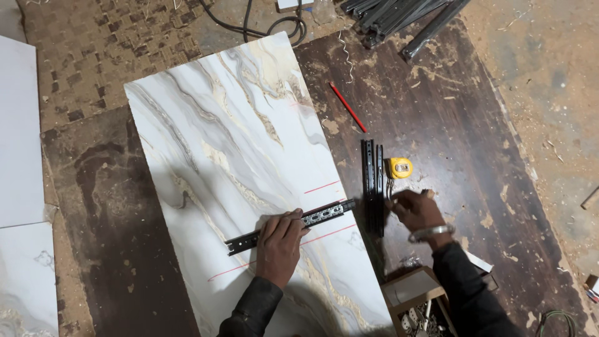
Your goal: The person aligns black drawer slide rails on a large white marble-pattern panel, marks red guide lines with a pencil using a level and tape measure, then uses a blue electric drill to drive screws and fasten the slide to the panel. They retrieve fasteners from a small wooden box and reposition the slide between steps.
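Observation:
A white marble-patterned board [237, 143] lies on a dark wooden sheet [449, 143]. Red pencil lines cross the board's near part. My left hand [279, 246] presses flat on a black metal drawer slide [324, 215] lying slanted between the lines. My right hand [412, 209] rests on the dark sheet beside a second black slide [372, 181] that lies along the board's right edge; its fingers are curled and I cannot tell if they pinch anything. A yellow tape measure [399, 167] sits just above that hand.
A red pencil [347, 107] lies on the dark sheet. A bundle of metal slides [399, 19] and a black cable [274, 25] are at the top. An open cardboard box with screws [418, 306] sits below my right wrist. White panels [22, 137] lie at left. Sawdust covers the floor.

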